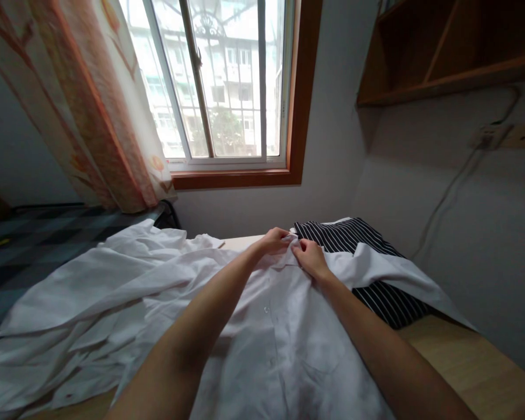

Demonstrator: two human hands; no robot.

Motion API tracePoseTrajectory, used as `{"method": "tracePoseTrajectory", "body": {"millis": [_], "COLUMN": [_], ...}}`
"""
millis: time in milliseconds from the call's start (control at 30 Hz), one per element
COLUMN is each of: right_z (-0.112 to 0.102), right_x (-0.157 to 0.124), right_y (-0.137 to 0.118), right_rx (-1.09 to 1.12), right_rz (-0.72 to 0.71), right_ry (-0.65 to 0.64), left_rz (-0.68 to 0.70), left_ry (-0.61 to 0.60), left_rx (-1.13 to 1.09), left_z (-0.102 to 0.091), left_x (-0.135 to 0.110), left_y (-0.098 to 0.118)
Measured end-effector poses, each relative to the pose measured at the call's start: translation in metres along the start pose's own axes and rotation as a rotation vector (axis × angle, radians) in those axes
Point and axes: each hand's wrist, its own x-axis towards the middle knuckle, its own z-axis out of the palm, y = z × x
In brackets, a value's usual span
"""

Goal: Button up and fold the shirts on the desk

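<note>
A white button-up shirt (262, 326) lies spread over the table, its button placket running toward me and its collar at the far end. Both of my hands are at the collar. My left hand (276, 240) is closed on the collar's left side, and my right hand (310, 256) pinches its right side close by. The fingers partly hide the top of the placket. One sleeve (389, 271) stretches out to the right, across a black-and-white striped cloth (341, 233). More white cloth (87, 291) lies crumpled at the left.
The wooden tabletop (468, 356) shows at the right. A checked bed cover (30, 239) lies at the far left, below a patterned curtain (96, 105). Ahead is a wood-framed window (295, 140). A shelf (420, 87) and a power socket (490, 137) with a hanging cord are on the right wall.
</note>
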Motion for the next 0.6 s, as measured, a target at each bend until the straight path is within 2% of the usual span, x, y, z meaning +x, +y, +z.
{"method": "tracePoseTrajectory", "body": {"millis": [100,200,300,433,500,600], "right_z": [-0.003,-0.007,-0.01,-0.011,-0.01,-0.008], "right_x": [0.005,0.009,0.009,0.005,0.003,0.002], "right_y": [0.009,0.01,0.005,-0.002,-0.003,-0.001], "right_rx": [0.207,0.267,0.283,0.157,0.214,0.561], "right_rz": [0.062,0.097,0.082,-0.068,-0.117,-0.013], "right_ry": [0.041,0.053,0.064,0.115,0.052,-0.137], "left_rz": [-0.044,-0.082,-0.055,-0.009,-0.027,-0.092], "left_ry": [-0.123,-0.217,-0.201,-0.12,-0.126,-0.239], "left_rx": [-0.156,-0.285,-0.278,-0.193,-0.203,-0.249], "left_z": [-0.013,-0.024,-0.028,-0.03,-0.034,-0.039], "left_x": [-0.007,-0.012,-0.012,-0.012,-0.013,-0.016], "left_y": [0.007,0.014,0.019,0.026,0.029,0.032]}}
